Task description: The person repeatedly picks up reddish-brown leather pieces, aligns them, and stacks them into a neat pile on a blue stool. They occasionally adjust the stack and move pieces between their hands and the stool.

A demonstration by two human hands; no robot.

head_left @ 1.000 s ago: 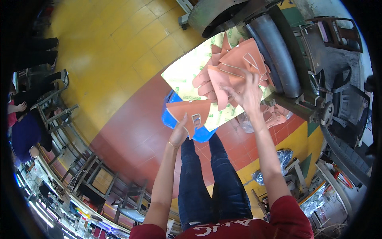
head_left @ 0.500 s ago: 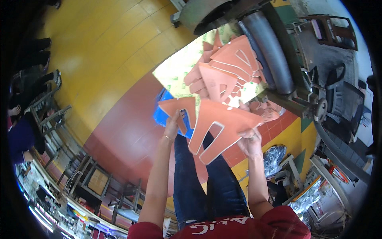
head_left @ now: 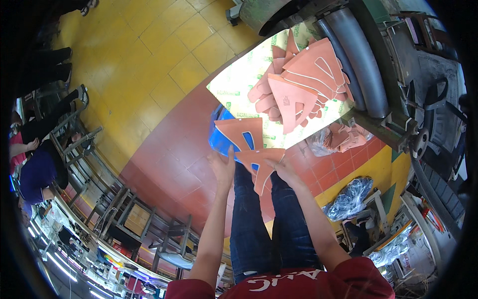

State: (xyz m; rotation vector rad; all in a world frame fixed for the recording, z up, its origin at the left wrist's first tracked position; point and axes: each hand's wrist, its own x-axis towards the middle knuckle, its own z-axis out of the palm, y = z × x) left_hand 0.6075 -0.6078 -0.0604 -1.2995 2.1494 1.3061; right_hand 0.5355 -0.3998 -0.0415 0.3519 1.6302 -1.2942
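Observation:
My right hand [head_left: 285, 171] pinches a salmon-orange cut panel [head_left: 271, 158] by its right edge, thumb and fingers closed on it. The panel is flat, thin and leather-like, with a small slot and a tail hanging down. My left hand [head_left: 221, 166] is at that panel's left tip, fingers and thumb apart; whether it touches the panel I cannot tell. Just beyond, a second slotted panel [head_left: 239, 128] with pale edges lies over a blue plastic container or bag [head_left: 219, 142]. A loose pile of similar panels [head_left: 294, 94] covers a pale yellow printed sheet [head_left: 226, 84].
A machine with a dark roller [head_left: 361, 62] stands beyond the sheet, its handwheel [head_left: 422, 142] at the right. Clear plastic bags hold salmon scraps [head_left: 346, 137] and crumpled film [head_left: 350, 198]. Metal-framed stools [head_left: 134, 219] and a seated person [head_left: 42, 167] are at the left.
The slotted panel at my left hand now lies farther out, and that hand's fingers have parted. My right hand has moved inward with its panel turned. The view has shifted slightly.

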